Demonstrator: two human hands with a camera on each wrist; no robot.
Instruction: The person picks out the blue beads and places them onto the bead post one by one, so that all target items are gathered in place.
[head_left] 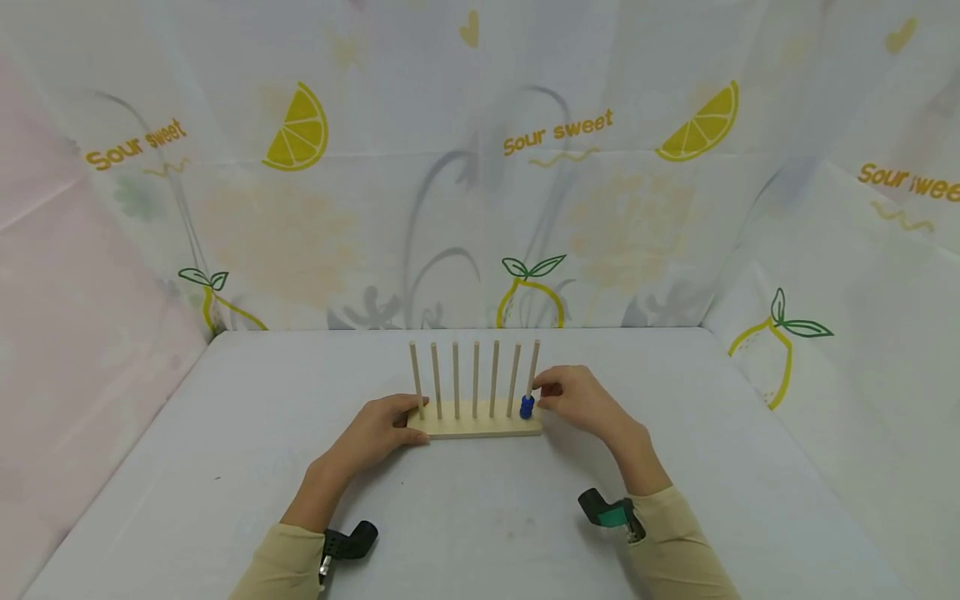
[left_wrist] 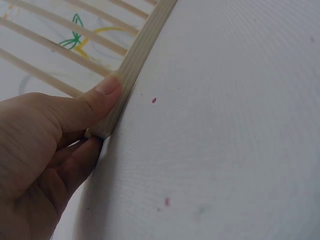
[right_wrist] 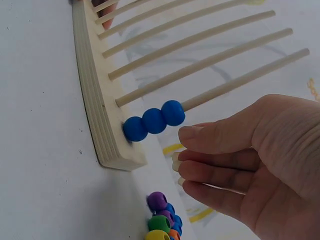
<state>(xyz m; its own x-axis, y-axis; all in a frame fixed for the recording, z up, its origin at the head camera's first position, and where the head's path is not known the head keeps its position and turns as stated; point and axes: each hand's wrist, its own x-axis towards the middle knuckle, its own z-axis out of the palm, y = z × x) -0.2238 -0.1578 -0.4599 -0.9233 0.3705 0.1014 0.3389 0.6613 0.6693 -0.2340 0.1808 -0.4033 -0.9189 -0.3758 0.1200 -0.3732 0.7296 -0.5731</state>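
A pale wooden base (head_left: 480, 429) with a row of several upright pegs (head_left: 476, 379) stands on the table. Three blue beads (right_wrist: 154, 120) are stacked at the bottom of the rightmost peg (right_wrist: 245, 80). My left hand (head_left: 382, 429) grips the base's left end, thumb (left_wrist: 109, 84) on its front edge and fingers around the end. Beside the beads is my right hand (head_left: 581, 400), its fingers bent loosely with nothing between them. Its thumb tip (right_wrist: 189, 134) is right by the topmost bead in the right wrist view.
Several loose beads in purple, green, yellow, blue and orange lie in a pile (right_wrist: 159, 220) past the base's right end; the head view does not show them. A white cloth covers the table (head_left: 480, 525). Behind it hangs a lemon-printed curtain (head_left: 390, 225).
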